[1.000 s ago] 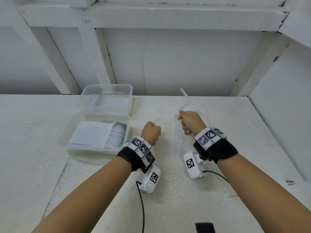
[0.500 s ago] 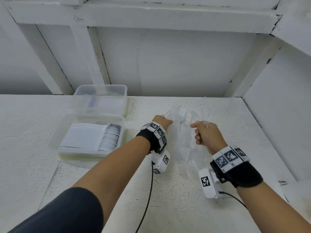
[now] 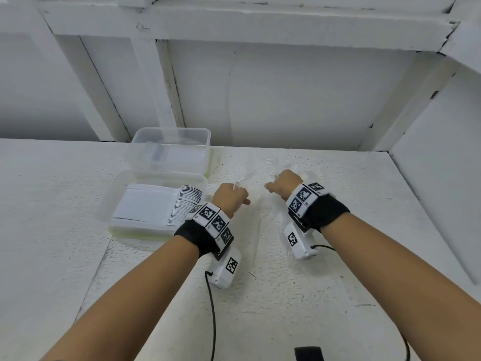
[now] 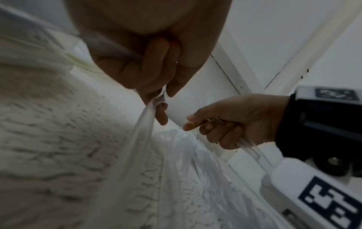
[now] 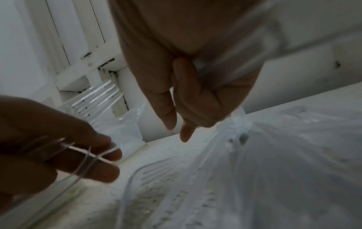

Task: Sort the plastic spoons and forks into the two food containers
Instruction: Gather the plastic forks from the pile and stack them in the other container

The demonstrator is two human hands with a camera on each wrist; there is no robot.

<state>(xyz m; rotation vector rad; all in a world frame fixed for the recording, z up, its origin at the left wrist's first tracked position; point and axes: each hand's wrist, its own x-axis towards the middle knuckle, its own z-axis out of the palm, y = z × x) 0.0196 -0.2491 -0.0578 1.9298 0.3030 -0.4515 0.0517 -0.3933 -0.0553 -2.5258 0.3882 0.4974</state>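
Note:
A clear plastic bag [image 3: 263, 217] of clear cutlery hangs between my hands over the white table [image 3: 286, 308]. My right hand [image 3: 283, 183] grips the bag's bunched neck [image 5: 239, 122] in a fist. To its left, my left hand [image 3: 230, 201] holds clear forks [image 5: 98, 96] wrapped in clear film, their handles across its fingers [image 5: 105, 156]; a clear end [image 3: 242, 178] sticks out of the fist. Two clear food containers stand at the left: the near one [image 3: 117, 225] holds a row of stacked white cutlery, while what lies in the far one [image 3: 208, 149] is unclear.
A white wall with beams [image 3: 286, 100] closes the back, and a slanted white panel [image 3: 437, 204] stands at the right. The containers sit close to my left hand. Black cables [image 3: 213, 321] trail from both wrist cameras over the table's front.
Both hands met at the bag half a second ago. Now they have drawn apart, and the left hand has pulled back to the left with the clear forks.

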